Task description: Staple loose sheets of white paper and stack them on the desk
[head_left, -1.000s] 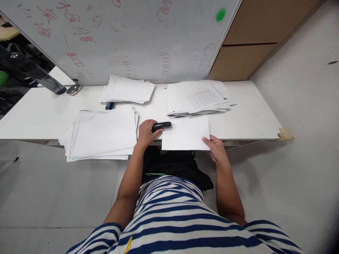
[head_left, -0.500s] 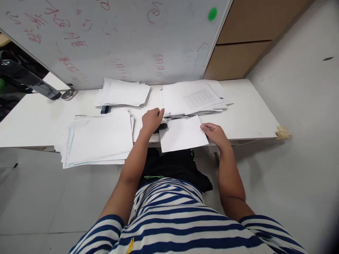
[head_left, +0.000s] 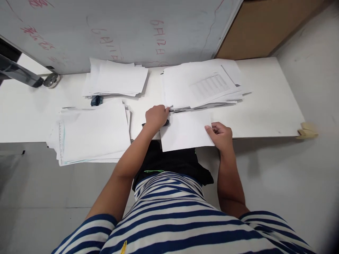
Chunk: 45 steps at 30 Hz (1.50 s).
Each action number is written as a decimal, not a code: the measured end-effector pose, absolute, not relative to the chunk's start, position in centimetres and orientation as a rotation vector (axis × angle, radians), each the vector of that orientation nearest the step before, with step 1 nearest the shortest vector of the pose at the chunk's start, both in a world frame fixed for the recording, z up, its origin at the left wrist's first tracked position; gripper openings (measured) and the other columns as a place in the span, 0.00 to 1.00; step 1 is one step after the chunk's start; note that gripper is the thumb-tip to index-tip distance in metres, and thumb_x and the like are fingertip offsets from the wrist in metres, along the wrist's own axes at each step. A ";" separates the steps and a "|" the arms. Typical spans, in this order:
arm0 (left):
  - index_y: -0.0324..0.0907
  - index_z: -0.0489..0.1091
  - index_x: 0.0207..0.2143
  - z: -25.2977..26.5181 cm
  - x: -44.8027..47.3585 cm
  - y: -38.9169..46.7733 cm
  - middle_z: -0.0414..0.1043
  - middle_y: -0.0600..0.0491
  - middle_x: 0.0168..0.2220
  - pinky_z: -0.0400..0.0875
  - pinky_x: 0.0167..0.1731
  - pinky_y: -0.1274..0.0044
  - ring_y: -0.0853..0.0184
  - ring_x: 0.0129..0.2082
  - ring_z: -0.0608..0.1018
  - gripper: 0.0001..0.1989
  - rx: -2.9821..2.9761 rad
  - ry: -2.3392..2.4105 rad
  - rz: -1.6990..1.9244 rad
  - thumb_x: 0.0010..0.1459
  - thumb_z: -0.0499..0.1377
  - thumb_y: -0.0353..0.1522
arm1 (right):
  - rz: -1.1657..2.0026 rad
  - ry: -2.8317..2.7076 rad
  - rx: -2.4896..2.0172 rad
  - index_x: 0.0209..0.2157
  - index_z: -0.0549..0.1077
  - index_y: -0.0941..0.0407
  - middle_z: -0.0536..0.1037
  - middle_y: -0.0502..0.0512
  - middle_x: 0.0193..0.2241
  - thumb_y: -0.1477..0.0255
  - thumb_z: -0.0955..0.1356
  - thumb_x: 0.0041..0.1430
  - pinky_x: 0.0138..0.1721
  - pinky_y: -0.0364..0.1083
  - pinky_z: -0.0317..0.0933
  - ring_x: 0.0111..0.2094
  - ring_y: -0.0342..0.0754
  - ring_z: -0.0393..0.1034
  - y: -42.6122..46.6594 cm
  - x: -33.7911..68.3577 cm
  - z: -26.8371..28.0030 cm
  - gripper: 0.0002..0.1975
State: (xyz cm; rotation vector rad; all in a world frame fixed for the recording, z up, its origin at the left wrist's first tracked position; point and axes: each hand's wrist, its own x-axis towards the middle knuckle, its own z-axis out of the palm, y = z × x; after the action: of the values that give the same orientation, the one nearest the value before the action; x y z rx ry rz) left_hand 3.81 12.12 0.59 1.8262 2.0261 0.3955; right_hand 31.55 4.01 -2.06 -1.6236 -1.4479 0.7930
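Observation:
A white sheet of paper (head_left: pixel 185 132) lies at the desk's front edge, its near side jutting past it. My right hand (head_left: pixel 221 135) pinches the sheet's right edge, thumb on top and fingers curled. My left hand (head_left: pixel 156 116) is closed near the sheet's upper left corner, thumb beside the lower left corner of a paper stack (head_left: pixel 180 84). What its fingers hold, if anything, is hidden. Beneath this hand a slim black object (head_left: pixel 167 123) pokes out on both sides; its kind does not show clearly.
Two more paper stacks lie to the left, one at the back (head_left: pixel 119 77) and one overhanging the front edge (head_left: pixel 95 132). Between them sits a small dark blue object (head_left: pixel 96 101). A whiteboard (head_left: pixel 127 31) and a brown cardboard box (head_left: pixel 265 28) stand behind the white desk (head_left: pixel 267 102).
The camera view has tilted down and come closer. My right hand has changed from nearly straight fingers to a curled pinch on the sheet's edge. My left hand stays closed in nearly the same spot.

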 end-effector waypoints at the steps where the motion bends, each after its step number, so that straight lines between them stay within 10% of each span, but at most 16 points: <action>1: 0.44 0.63 0.19 0.3 3.7 12.3 0.65 0.48 0.20 0.64 0.34 0.67 0.53 0.32 0.75 0.25 1.830 2.006 0.408 0.61 0.54 0.50 | 0.820 -1.434 -1.614 0.27 0.75 0.54 0.67 0.46 0.18 0.58 0.71 0.54 0.23 0.43 0.54 0.21 0.41 0.57 4.0 31.6 -2.1 0.14; 19: 0.44 0.49 0.21 3.0 2.8 8.8 0.52 0.58 0.18 0.48 0.24 0.74 0.71 0.20 0.57 0.25 1.874 1.909 1.184 0.68 0.47 0.46 | 1.276 -1.269 -1.383 0.27 0.77 0.55 0.76 0.48 0.22 0.56 0.76 0.47 0.25 0.43 0.60 0.23 0.43 0.66 5.2 32.8 -1.5 0.16; 27: 0.45 0.70 0.38 2.2 0.0 5.7 0.74 0.51 0.36 0.60 0.36 0.72 0.63 0.38 0.73 0.16 2.321 1.739 0.905 0.64 0.55 0.47 | 1.342 -1.142 -1.337 0.29 0.78 0.55 0.79 0.48 0.25 0.58 0.78 0.44 0.25 0.43 0.63 0.23 0.43 0.69 5.1 32.6 -1.5 0.16; 45: 0.43 0.74 0.39 -2.8 -1.4 4.6 0.74 0.46 0.32 0.57 0.32 0.69 0.58 0.34 0.72 0.21 2.545 1.963 0.850 0.62 0.55 0.51 | 1.060 -0.837 -1.266 0.28 0.75 0.54 0.74 0.45 0.22 0.59 0.78 0.41 0.23 0.42 0.59 0.20 0.40 0.63 5.8 33.2 -2.9 0.17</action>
State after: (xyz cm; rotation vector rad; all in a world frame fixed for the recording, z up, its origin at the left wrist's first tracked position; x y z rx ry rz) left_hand -1.37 4.63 -2.78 2.5451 1.9630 0.8501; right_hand 33.15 5.77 -2.88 -1.2660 -0.8370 1.0598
